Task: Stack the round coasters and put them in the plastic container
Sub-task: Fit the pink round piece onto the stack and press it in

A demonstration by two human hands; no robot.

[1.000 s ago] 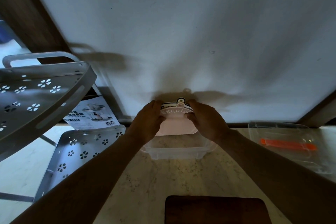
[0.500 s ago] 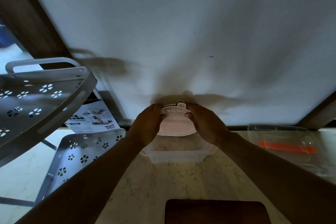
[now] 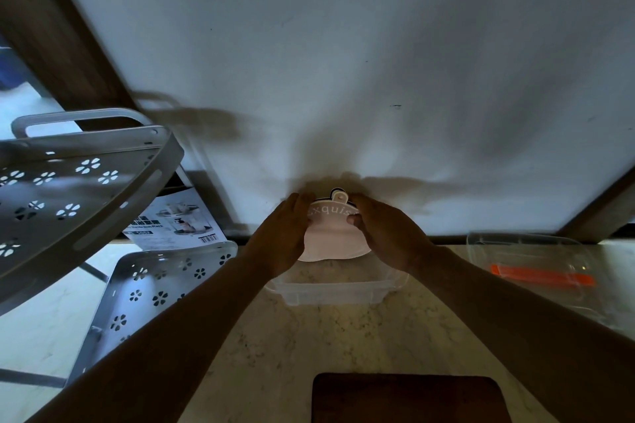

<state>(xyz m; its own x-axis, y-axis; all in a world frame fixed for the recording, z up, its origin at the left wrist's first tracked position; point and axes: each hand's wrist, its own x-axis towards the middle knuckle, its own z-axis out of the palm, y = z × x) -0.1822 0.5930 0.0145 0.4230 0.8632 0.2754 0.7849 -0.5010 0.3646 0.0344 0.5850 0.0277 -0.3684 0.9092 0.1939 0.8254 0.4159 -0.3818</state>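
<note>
I hold the coaster stack point(image 3: 335, 233) clamped between my left hand point(image 3: 280, 240) at its nine o'clock edge and my right hand point(image 3: 388, 237) at three o'clock. The stack tilts, lettered rim up toward twelve. The plastic container point(image 3: 338, 292) lies open directly below, toward six o'clock, both hands about equally near.

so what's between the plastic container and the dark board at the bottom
In the head view, only bare marble countertop lies between the plastic container and the dark board; nothing rests on that stretch.
</note>
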